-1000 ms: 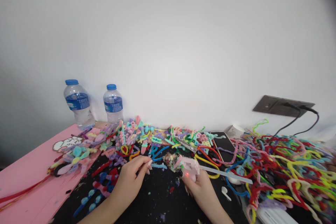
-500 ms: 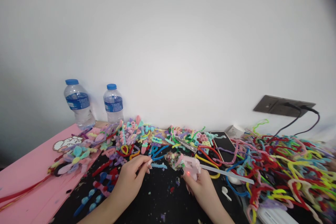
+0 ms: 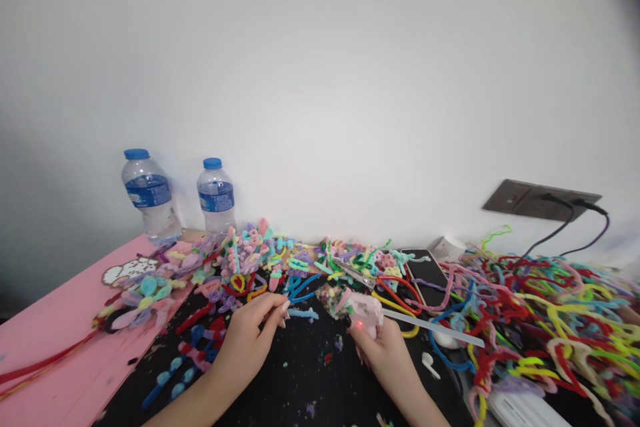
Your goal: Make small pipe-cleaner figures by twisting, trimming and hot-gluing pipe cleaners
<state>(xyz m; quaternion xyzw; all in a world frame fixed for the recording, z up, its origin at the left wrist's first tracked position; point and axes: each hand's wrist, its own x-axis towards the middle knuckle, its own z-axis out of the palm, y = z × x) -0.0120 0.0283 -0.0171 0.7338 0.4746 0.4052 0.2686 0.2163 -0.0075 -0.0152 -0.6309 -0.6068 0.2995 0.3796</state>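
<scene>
In my right hand is a pale pink glue gun (image 3: 367, 310) with a red light glowing on it. A long translucent glue stick (image 3: 435, 328) sticks out of its back, and tangled fuzz and glue strands cling around its nozzle end. My right hand (image 3: 383, 347) is closed around the handle. The thumb and fingers of my left hand (image 3: 257, 327) are pinched together; what lies between them is too small to make out. Blue pipe cleaners (image 3: 303, 289) and a short light-blue piece (image 3: 304, 313) lie right by those fingertips.
Two water bottles (image 3: 216, 197) stand against the wall, left. Many shaped pipe-cleaner pieces (image 3: 250, 253) line the back. Loose pipe cleaners (image 3: 545, 320) heap up at right, near a phone (image 3: 427, 273), an earbud (image 3: 430, 365) and a wall socket (image 3: 540, 199). Pink board (image 3: 55, 320) lies left.
The view has shifted very slightly. Both hands stay almost in place, with the glue gun still in my right hand and my left fingers still pinched.
</scene>
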